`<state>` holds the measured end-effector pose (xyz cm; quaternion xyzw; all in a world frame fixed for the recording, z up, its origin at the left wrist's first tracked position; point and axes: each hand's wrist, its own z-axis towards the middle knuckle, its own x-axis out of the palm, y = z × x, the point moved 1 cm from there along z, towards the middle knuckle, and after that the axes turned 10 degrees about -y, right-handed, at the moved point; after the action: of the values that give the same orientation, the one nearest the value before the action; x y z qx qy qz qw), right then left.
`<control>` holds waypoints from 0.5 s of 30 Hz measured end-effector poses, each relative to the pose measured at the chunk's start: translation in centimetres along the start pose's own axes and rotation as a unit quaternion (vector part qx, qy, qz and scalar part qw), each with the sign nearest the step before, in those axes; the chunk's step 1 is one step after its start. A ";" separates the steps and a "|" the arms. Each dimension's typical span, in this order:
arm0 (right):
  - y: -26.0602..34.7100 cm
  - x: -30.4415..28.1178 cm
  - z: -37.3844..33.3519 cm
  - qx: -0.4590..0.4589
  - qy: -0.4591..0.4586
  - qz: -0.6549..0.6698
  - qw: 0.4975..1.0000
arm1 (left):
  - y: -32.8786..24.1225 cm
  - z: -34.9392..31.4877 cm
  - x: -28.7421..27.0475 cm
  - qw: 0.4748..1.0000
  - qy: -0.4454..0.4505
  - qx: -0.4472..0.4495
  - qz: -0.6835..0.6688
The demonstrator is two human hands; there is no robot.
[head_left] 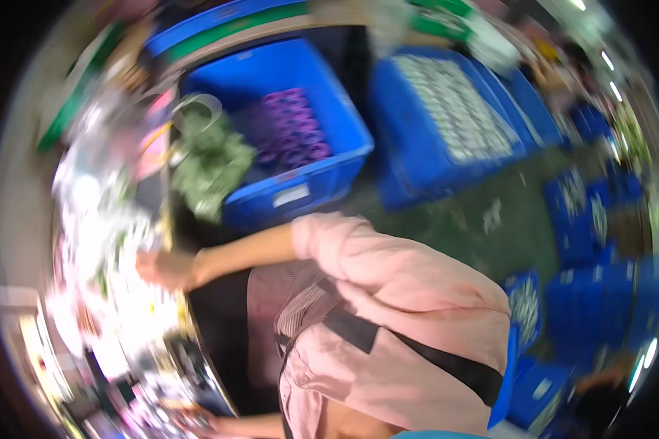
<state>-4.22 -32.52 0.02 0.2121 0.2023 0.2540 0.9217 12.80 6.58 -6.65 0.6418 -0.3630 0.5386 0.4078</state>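
Observation:
My right hand (170, 270) reaches out over the brightly lit table (150, 311). It looks curled into a fist, and anything inside is hidden. Lower down, my left hand (196, 420) is at the table's near part, among small objects too blurred to name. Its fingers are smeared by motion. Beyond my right arm stands a large blue bin (293, 192) holding several purple ring-shaped pieces (293, 128). Against the bin's corner sits a crumpled green plastic bag (206, 164), with a pale ring (216, 110) at its top.
Another blue crate (410, 164), filled with rows of pale pieces (458, 110), stands right of the bin on the dark green floor (476, 219). More blue crates (589, 304) are stacked at the right. Blurred clear plastic (102, 157) covers the table's far part.

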 end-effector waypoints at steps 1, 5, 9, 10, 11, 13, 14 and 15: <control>1.2 0.8 0.6 -0.045 0.018 -0.049 0.998 | 1.8 -6.1 0.5 0.998 -0.007 0.060 -0.029; 6.0 2.9 0.2 0.095 0.021 0.044 0.994 | -0.3 -8.3 -5.3 0.909 -0.045 0.359 0.205; 8.2 5.2 -1.4 0.144 0.046 0.139 0.979 | 3.8 -5.7 -2.1 0.891 -0.060 0.382 0.238; 8.9 5.7 -1.7 0.118 0.051 0.160 0.979 | 5.0 -5.7 -1.2 0.894 -0.055 0.383 0.227; 9.5 6.5 -2.1 0.075 0.061 0.157 0.983 | 5.5 -6.0 -0.8 0.886 -0.061 0.402 0.223; 10.9 7.7 -2.4 0.004 0.071 0.155 0.985 | 5.6 -6.3 -1.0 0.878 -0.059 0.418 0.223; 11.0 8.2 -2.7 0.002 0.081 0.157 0.984 | 5.7 -6.4 -1.1 0.875 -0.064 0.425 0.223; 11.2 8.9 -3.1 -0.011 0.096 0.153 0.983 | 5.8 -6.5 -1.3 0.873 -0.068 0.429 0.223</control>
<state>-2.99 -17.98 0.61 0.2051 0.2525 0.4136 0.8504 4.79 10.21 -6.57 0.6905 -0.2560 0.6734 -0.0644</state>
